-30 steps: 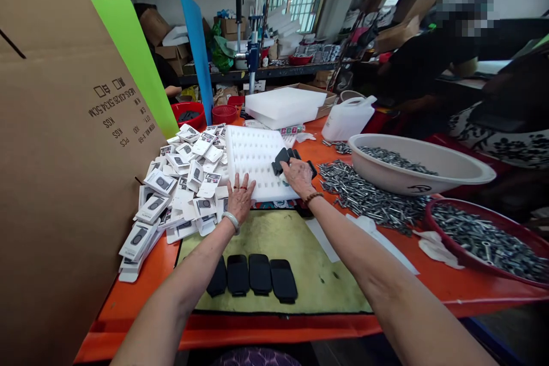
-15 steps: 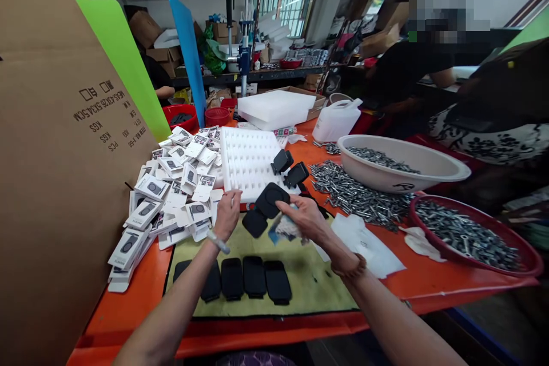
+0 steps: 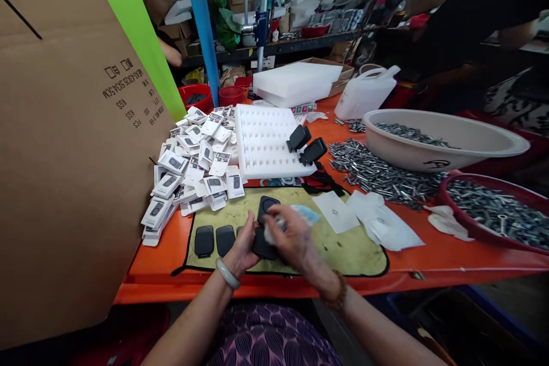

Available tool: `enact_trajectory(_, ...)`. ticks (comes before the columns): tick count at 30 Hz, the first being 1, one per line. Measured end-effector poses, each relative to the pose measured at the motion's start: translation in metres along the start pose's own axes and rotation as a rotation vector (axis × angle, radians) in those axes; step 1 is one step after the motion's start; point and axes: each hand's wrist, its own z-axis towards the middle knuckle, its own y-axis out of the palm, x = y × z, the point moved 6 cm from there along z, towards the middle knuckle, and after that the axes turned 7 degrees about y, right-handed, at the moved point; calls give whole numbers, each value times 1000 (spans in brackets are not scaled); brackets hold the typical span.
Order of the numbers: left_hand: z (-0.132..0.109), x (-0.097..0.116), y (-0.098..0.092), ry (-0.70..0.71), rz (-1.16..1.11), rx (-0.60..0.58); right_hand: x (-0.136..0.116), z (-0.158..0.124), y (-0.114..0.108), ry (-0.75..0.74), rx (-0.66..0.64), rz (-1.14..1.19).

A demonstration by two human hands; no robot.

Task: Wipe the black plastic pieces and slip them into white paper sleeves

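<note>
My left hand [image 3: 242, 247] holds a black folding stand [image 3: 267, 205] by its left side; it has two square panels, the upper one with a round ring on its face. My right hand [image 3: 295, 240], somewhat blurred, is closed on a crumpled white-and-blue cloth [image 3: 307, 214] and presses it against the stand. Part of the lower panel is hidden behind the fingers. On the yellow mat [image 3: 343, 251] beneath, several more black folding stands [image 3: 204, 241] lie in a row, partly covered by my left hand.
Behind the mat stands a white foam tray [image 3: 270, 146] with two black stands upright in it. Small white boxes [image 3: 195, 168] are piled at left beside a large carton [image 3: 77, 154]. Metal parts [image 3: 377, 174] and two basins [image 3: 446, 151] fill the right; white sheets [image 3: 337, 211] lie nearer.
My left hand has come down and right onto the folding stand. The stand has moved closer to me, with the cloth in my right hand now against it. The view has tilted down.
</note>
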Motion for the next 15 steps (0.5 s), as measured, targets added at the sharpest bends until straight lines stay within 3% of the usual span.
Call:
enact_trajectory(2,-3,-4,-6,81,22,106,-20,-15,20,-190,-118,-91)
enact_trajectory(4,-8,-10,-13,117,72,201,-19,-10,27,-219,-127,-179)
enact_trajectory(8,-18,-22,-13,15,198,125,24,36,2,45,58,-132)
enact_trajectory(10,-19,-11,-14,118,328,119,49,47,-11,250,75,-11)
enact_trajectory(12,-20,5,-14,291,489,145,62,42,-7,412,-71,122)
enact_trajectory(15,-20,17,-11,458,664,136,61,15,11,531,-331,380)
